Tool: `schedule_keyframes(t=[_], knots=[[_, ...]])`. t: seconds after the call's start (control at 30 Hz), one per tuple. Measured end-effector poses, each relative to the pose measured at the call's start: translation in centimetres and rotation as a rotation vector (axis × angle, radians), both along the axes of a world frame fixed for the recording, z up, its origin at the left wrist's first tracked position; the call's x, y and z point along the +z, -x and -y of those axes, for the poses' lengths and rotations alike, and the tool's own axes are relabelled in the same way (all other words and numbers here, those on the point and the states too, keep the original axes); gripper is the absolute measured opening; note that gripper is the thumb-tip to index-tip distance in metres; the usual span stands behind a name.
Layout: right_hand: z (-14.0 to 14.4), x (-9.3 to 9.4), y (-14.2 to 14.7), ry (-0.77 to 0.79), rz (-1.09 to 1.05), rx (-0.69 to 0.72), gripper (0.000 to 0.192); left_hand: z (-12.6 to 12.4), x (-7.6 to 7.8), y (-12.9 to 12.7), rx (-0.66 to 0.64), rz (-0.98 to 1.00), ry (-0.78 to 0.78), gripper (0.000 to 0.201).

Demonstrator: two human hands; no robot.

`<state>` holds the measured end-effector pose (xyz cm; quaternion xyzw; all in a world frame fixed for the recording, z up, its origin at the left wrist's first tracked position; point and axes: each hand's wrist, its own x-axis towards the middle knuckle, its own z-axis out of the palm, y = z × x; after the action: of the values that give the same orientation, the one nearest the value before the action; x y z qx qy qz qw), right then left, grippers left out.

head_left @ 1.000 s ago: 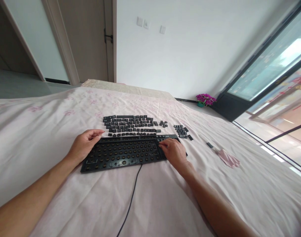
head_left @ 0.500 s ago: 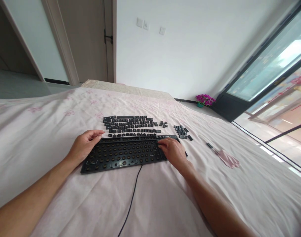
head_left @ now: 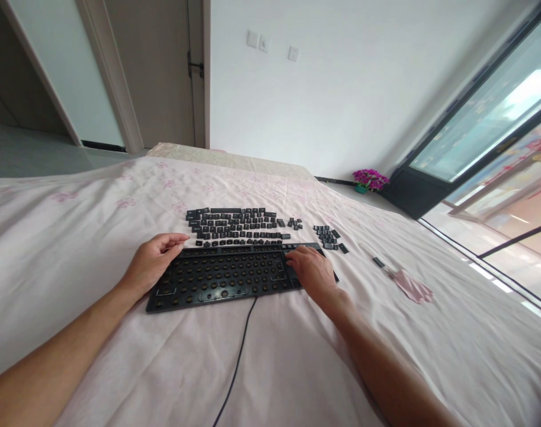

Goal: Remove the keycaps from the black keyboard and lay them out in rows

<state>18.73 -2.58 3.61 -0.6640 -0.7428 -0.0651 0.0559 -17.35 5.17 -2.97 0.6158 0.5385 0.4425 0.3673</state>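
Observation:
A black keyboard with its keycaps off lies on a pale pink sheet, its cable running toward me. My left hand rests against the keyboard's left end, fingers curled loosely on its far corner. My right hand lies palm down on the keyboard's right part, fingertips on the upper rows. Whether it holds a keycap is hidden. Removed keycaps lie in rows just beyond the keyboard, with two smaller groups to their right.
A small black tool and a pink cloth lie on the sheet to the right. A pot of purple flowers stands on the floor by a large window. A door is at the back left.
My right hand shifted slightly left along the keyboard's right part. The left hand and the keyboard stayed where they were.

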Motion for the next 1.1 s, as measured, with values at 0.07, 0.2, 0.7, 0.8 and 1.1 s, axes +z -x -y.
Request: schedule_keyframes(t=[0.07, 0.2, 0.7, 0.8, 1.1], knots=[[-0.2, 0.0, -0.2, 0.007, -0.002, 0.012, 0.021, 0.0, 0.0, 0.0, -0.001, 0.002, 0.007, 0.045], [-0.4, 0.0, -0.4, 0.014, 0.001, 0.024, 0.021, 0.1, 0.1, -0.1, -0.002, 0.009, 0.015, 0.046], [0.4, -1.1, -0.3, -0.051, 0.016, 0.02, 0.027, 0.0, 0.2, -0.1, 0.003, 0.008, 0.008, 0.048], [0.2, -1.1, -0.6, -0.059, 0.005, 0.026, 0.026, 0.0, 0.2, -0.1, 0.004, 0.018, 0.01, 0.047], [0.1, -1.0, -0.8, -0.048, 0.003, -0.015, 0.023, 0.1, 0.2, -0.2, 0.004, 0.031, 0.024, 0.048]])
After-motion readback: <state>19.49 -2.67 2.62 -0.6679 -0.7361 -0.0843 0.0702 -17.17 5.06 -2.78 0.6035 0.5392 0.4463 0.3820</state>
